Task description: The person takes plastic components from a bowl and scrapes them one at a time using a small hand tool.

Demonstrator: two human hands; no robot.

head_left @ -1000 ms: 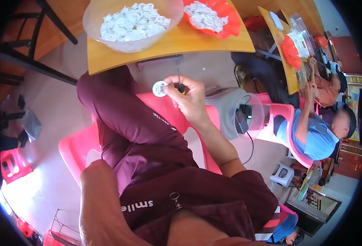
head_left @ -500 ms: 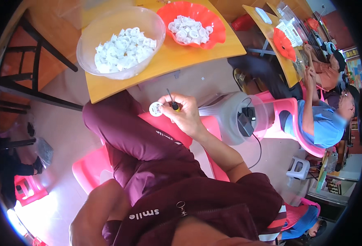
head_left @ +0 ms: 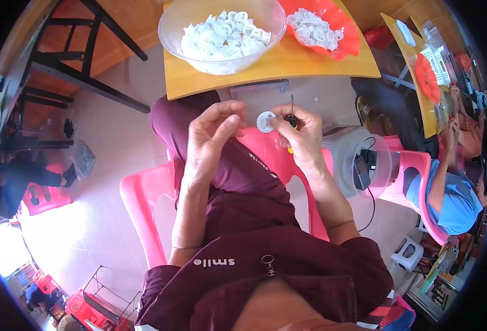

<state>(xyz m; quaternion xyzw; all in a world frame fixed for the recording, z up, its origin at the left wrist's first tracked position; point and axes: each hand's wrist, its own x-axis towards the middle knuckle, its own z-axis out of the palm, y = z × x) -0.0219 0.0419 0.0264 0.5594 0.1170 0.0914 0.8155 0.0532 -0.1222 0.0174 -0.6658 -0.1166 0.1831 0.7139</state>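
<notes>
My right hand (head_left: 303, 135) is closed on two things. Between its thumb and fingertips is a round white plastic disc (head_left: 265, 122) with small cut-outs. A screwdriver (head_left: 292, 119) with a black and yellow handle lies across the same hand, its thin metal shaft pointing up and away. To the left of the disc, my left hand (head_left: 210, 132) is raised with thumb and fingers apart, holding nothing that I can see and not touching the disc. Both hands hover above my lap, near the pink chair seat between my legs.
Ahead, a yellow table (head_left: 265, 69) bears a clear bowl (head_left: 169, 33) and a red scalloped bowl (head_left: 349, 41), both with many white plastic pieces. A grey stool (head_left: 343, 151) at right holds a clear tub with a black adapter (head_left: 361, 172). A co-worker in blue (head_left: 450, 201) sits farther right.
My left hand has come up from low at the left to beside the disc. The right hand still holds disc and screwdriver. The view has shifted, so the table appears farther right and higher.
</notes>
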